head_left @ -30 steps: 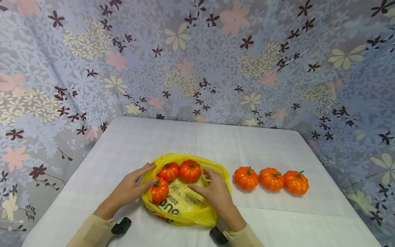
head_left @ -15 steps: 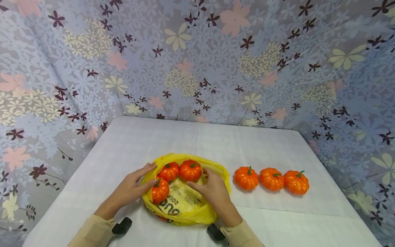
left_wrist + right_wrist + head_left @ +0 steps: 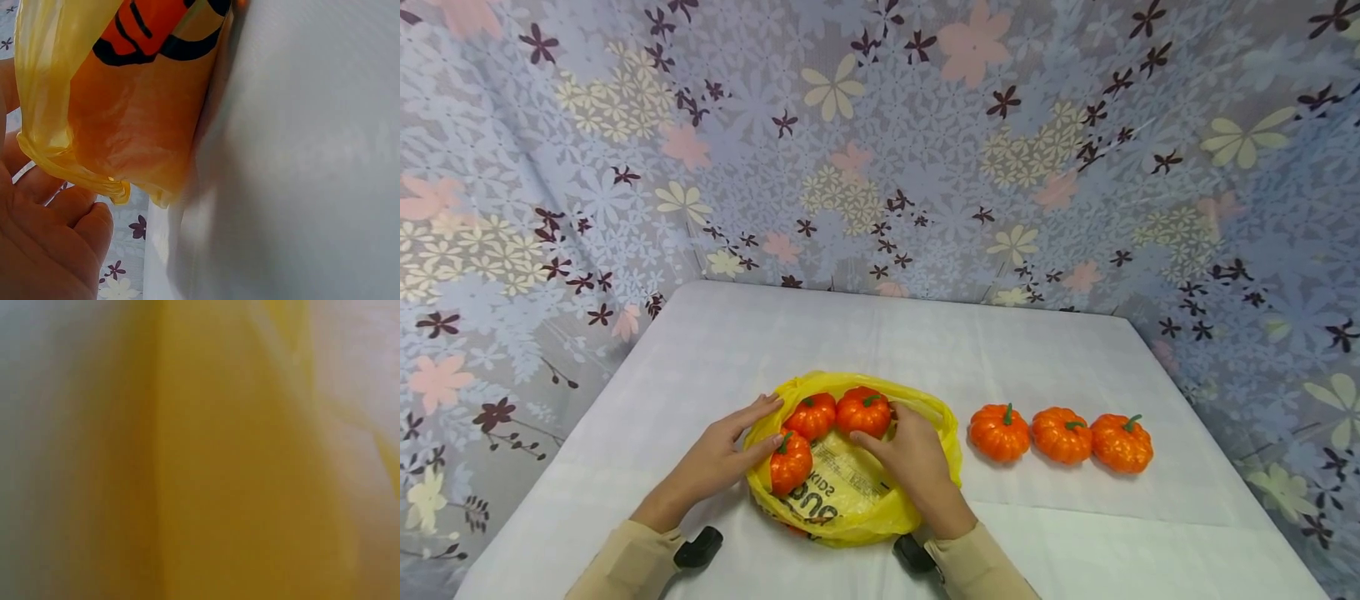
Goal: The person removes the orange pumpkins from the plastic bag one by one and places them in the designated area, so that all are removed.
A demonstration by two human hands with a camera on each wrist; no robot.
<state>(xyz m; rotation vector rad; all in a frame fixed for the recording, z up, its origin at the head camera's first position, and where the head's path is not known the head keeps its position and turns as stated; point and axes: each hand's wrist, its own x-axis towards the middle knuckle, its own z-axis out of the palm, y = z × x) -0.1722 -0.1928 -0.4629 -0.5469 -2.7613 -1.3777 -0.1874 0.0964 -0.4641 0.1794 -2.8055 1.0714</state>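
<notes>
I see a flat white cloth-covered surface (image 3: 880,333) with rounded far corners. Beyond it and along both its sides I have a pale blue-grey floral fabric curtain (image 3: 917,179), gently creased, printed with cream, pink and dark maroon blossoms. Across the near right part of the surface I can see a thin straight line (image 3: 1105,513) in its white covering.

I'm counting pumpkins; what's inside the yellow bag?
Three pumpkins show inside the bag. Orange also shows through its near side, but the bag covers whatever that is. The right hand hides part of the inside too.
</notes>
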